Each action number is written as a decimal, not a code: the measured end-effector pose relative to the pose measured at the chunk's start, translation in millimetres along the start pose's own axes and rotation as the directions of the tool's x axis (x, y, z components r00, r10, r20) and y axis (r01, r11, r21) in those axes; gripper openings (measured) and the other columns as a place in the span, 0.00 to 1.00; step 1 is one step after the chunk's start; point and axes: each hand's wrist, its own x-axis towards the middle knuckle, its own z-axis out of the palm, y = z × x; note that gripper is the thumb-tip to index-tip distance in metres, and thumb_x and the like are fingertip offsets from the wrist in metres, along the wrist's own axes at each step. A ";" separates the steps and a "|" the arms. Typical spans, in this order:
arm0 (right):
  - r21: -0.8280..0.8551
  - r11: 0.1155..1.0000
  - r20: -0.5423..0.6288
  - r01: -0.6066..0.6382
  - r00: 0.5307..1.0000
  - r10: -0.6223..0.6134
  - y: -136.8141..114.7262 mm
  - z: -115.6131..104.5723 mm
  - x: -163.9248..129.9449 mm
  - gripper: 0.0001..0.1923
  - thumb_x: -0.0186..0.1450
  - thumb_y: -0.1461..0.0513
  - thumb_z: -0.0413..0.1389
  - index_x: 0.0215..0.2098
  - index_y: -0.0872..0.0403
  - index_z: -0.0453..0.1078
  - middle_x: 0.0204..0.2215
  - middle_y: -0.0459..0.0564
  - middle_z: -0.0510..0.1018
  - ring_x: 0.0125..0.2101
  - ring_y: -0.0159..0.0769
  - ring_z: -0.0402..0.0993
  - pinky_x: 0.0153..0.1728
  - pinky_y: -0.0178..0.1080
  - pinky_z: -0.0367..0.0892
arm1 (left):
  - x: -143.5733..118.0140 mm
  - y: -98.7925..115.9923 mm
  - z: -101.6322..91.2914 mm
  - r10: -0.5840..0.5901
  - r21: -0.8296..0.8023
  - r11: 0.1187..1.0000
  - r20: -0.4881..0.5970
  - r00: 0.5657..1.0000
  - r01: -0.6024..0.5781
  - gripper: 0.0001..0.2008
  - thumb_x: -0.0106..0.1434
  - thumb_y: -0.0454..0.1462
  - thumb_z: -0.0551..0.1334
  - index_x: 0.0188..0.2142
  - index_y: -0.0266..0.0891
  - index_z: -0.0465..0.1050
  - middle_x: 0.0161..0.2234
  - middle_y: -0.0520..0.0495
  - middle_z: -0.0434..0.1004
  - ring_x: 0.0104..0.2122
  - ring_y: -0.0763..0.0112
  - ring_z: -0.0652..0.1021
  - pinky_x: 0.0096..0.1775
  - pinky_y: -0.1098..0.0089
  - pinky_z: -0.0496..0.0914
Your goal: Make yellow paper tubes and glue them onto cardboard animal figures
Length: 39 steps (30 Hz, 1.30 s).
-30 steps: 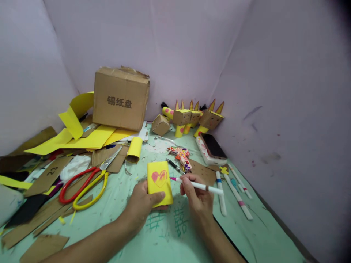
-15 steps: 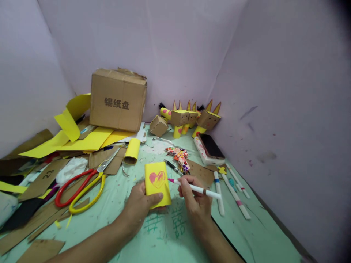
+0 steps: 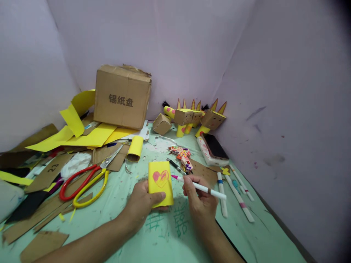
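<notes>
My left hand (image 3: 144,201) grips a yellow paper-covered piece (image 3: 160,184) from its left side, thumb across the front and fingers behind. A pink heart outline, partly coloured in, is drawn on its face. Between the thumb and fingers of my right hand (image 3: 201,195) is a white marker (image 3: 207,189) with a pink tip. That tip points at the heart and sits just right of the yellow piece, seemingly apart from it. Behind lie a black pen (image 3: 177,166) and a flower-patterned item (image 3: 182,155). A yellow paper tube (image 3: 135,148) rests further back on the left.
Red-and-yellow scissors (image 3: 90,182) lie on the left among cardboard and yellow paper scraps. A cardboard box (image 3: 123,96) stands at the back, near several horned cardboard figures (image 3: 211,120). Right of my hand are a phone (image 3: 215,146) and several markers (image 3: 240,199).
The marker tip has drawn slightly away from the yellow piece. The whole view has shifted a little, with the background sliding right. Both holds are the same.
</notes>
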 end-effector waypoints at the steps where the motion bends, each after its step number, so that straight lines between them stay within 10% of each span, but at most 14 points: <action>1: 0.000 1.000 -0.007 -0.004 1.000 0.004 0.2 0.0 0.0 0.11 0.61 0.55 0.55 0.29 0.55 0.70 0.19 0.44 0.70 0.21 0.32 0.67 0.23 0.34 0.63 | -0.1 0.2 0.1 0.000 0.004 1.000 -0.002 1.000 0.000 0.17 0.43 0.29 0.65 0.36 0.30 0.72 0.27 0.43 0.79 0.26 0.62 0.78 0.25 0.66 0.74; 39: 0.026 0.970 0.143 0.242 0.959 -0.243 -3.2 1.8 0.0 0.05 0.62 0.64 0.54 0.32 0.51 0.72 0.23 0.44 0.74 0.24 0.31 0.71 0.28 0.35 0.68 | -6.5 4.6 2.2 -0.001 0.138 0.990 0.013 1.000 0.000 0.10 0.43 0.30 0.63 0.30 0.32 0.72 0.23 0.51 0.77 0.22 0.71 0.75 0.26 0.72 0.70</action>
